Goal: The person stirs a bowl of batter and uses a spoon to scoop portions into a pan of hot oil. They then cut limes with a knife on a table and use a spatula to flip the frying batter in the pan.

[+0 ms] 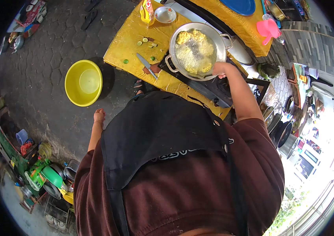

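A wide metal pan (173, 44) with two loop handles stands on the stove, holding bubbling oil with yellow frying food (193, 51) in it. My right hand (220, 70) is at the pan's near right rim, its fingers closed together; whatever they may hold is hidden. Down at my left side hangs my left hand (99, 115), fingers curled in and no object showing in it. The nearest thing to it is a yellow plastic tub (83, 83) on the floor. A knife (146, 65) lies on the yellow-covered table (123, 41), left of the pan.
Cut limes (145, 39), a patterned bowl (165, 15) and a yellow-red packet (147, 12) sit on the table. A blue tray (240, 5) and a pink plastic jug (268, 29) are at the upper right. Pots and basins crowd the lower left floor.
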Available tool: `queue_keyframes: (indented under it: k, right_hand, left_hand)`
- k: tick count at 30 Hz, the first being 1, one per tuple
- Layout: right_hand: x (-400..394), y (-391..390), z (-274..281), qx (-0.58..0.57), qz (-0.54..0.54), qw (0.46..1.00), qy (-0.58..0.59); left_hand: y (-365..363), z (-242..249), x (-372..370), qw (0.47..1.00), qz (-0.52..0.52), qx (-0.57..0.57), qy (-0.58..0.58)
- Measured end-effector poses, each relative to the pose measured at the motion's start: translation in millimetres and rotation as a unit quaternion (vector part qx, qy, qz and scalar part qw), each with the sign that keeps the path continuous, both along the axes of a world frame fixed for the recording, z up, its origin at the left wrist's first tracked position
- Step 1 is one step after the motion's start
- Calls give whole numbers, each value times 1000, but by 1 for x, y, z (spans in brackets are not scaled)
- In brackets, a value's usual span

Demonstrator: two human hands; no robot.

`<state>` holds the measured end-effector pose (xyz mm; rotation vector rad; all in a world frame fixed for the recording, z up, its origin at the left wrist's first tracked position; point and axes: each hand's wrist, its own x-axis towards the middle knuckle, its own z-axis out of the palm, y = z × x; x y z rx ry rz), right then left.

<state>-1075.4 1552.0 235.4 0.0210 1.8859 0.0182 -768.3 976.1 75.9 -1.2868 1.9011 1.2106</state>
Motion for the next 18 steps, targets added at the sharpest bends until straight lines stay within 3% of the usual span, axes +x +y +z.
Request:
queue_keyframes:
  k: [3, 7, 12, 18]
  right_hand:
    - [1, -4, 3, 4, 29, 999, -17]
    - [12, -11, -22, -3, -15, 999, 31]
    - [-1, -17, 1, 12, -2, 1000, 15]
    - [-3, -31, 29, -53, -169, 983, -39]
  left_hand:
    - [-12, -6, -11, 998, 56, 33, -11]
    - [-25, -16, -25, 999, 36, 39, 12]
    - [-38, -13, -42, 999, -7, 25, 24]
    - [-46, -13, -42, 999, 13, 34, 20]
